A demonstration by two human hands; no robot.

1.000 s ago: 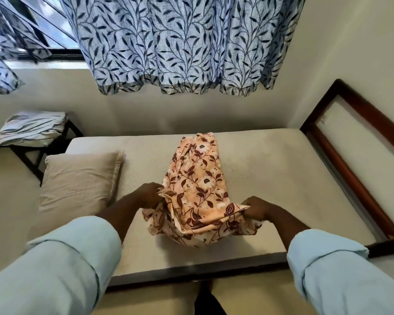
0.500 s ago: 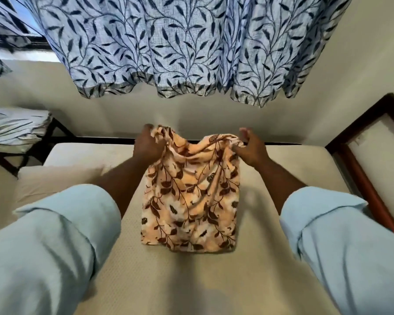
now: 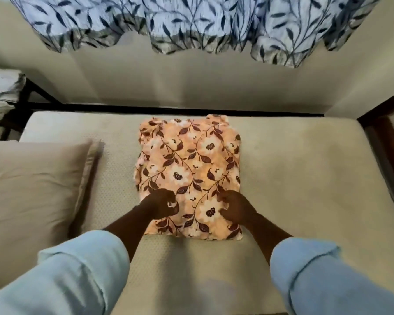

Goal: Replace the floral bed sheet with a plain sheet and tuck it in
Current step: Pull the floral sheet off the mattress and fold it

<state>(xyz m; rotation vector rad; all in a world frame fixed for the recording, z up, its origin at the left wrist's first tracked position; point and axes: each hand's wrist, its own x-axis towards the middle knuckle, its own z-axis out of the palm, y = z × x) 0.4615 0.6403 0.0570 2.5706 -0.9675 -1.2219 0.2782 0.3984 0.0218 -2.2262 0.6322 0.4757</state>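
The floral bed sheet (image 3: 189, 160), orange with brown leaves, lies folded into a flat square on the bare beige mattress (image 3: 305, 178). Both my hands rest on its near part. My left hand (image 3: 162, 204) is curled, and a bit of fabric shows between thumb and fingers. The fingers of my right hand (image 3: 234, 209) curl down onto the cloth; a grip cannot be made out. A folded pale cloth (image 3: 0, 94) sits on a dark stand at the far left.
A beige pillow (image 3: 37, 183) lies on the mattress left of the sheet. Blue leaf-patterned curtains (image 3: 191, 21) hang over the far wall. The dark wooden bed frame (image 3: 382, 137) runs along the right side.
My hands carried the near end of the floral sheet up and over to the far side, folding it in half. They have since come back to its near part.
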